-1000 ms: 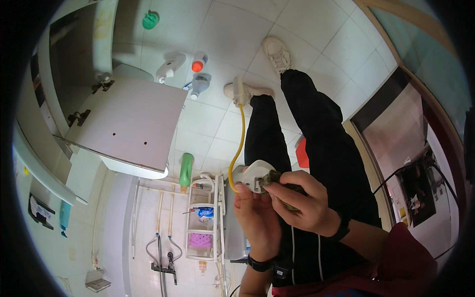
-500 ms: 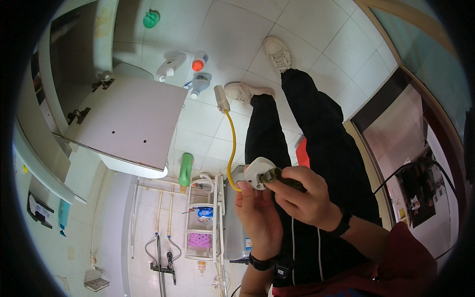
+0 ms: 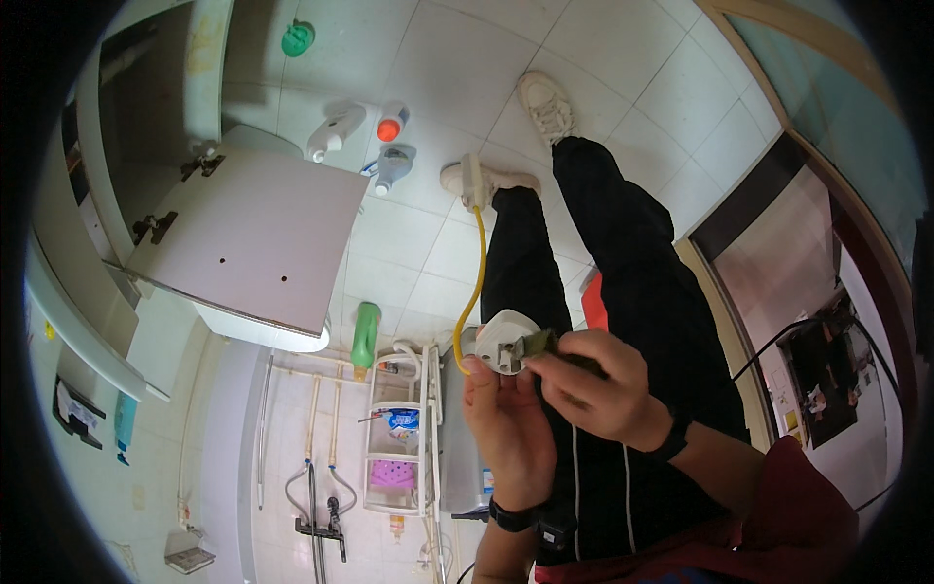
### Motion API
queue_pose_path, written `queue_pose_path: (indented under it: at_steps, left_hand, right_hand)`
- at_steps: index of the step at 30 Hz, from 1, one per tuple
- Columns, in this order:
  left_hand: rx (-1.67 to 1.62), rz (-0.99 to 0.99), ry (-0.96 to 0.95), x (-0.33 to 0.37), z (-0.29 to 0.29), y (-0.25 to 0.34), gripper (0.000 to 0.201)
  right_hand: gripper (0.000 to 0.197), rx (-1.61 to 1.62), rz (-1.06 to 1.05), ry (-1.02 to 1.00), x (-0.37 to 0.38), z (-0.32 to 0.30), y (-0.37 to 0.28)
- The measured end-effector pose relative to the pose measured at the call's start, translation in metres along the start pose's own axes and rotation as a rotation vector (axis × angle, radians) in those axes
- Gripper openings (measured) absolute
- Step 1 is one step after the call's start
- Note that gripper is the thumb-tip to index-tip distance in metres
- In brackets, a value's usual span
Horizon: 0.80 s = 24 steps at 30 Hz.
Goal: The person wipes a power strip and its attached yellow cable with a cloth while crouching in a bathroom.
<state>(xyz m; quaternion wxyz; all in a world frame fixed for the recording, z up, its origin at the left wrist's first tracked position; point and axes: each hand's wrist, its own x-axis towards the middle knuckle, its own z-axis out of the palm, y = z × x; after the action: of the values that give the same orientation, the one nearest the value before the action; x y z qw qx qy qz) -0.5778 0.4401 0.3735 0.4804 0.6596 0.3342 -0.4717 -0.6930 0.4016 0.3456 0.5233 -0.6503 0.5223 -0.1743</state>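
Observation:
My left hand (image 3: pixel 511 428) grips a rounded white plug (image 3: pixel 499 334) with what look like metal pins on its face. A yellow cord (image 3: pixel 481 263) runs from the plug up to a white rectangular connector (image 3: pixel 474 185), which appears in front of my left shoe. My right hand (image 3: pixel 608 380) is closed on a dark green piece of cloth or scouring pad (image 3: pixel 538 343); its exact kind is unclear. The green piece's tip touches the pins. Dark bands circle both wrists.
At left, a white cabinet door (image 3: pixel 253 243) stands open. Several bottles, including a white one with an orange cap (image 3: pixel 391 124), are on the tiled floor (image 3: pixel 457 58). A green bottle (image 3: pixel 366 336) stands near a white shelf rack (image 3: pixel 397 443). A red object (image 3: pixel 594 300) shows behind my legs.
The connector on the yellow cord has swung right, from beside my left shoe to in front of it. The green piece has shifted slightly right across the pins. Both hands keep their hold.

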Motion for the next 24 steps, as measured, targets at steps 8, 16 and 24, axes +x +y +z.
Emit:
queue_pose_path:
  at_steps: [8, 16, 24]
  left_hand:
    - [0.007, 0.016, 0.017, -0.002, 0.007, 0.002, 0.043]
    - [0.007, -0.016, 0.015, 0.0, 0.004, 0.001, 0.044]
    - [0.045, 0.017, 0.026, 0.0, 0.005, 0.001, 0.043]
  right_hand:
    - [0.042, -0.076, -0.042, 0.086, 0.0, 0.001, 0.004]
    - [0.033, -0.105, -0.135, -0.009, -0.01, 0.001, 0.008]
    - [0.033, -0.19, -0.094, 0.008, -0.001, -0.003, 0.009]
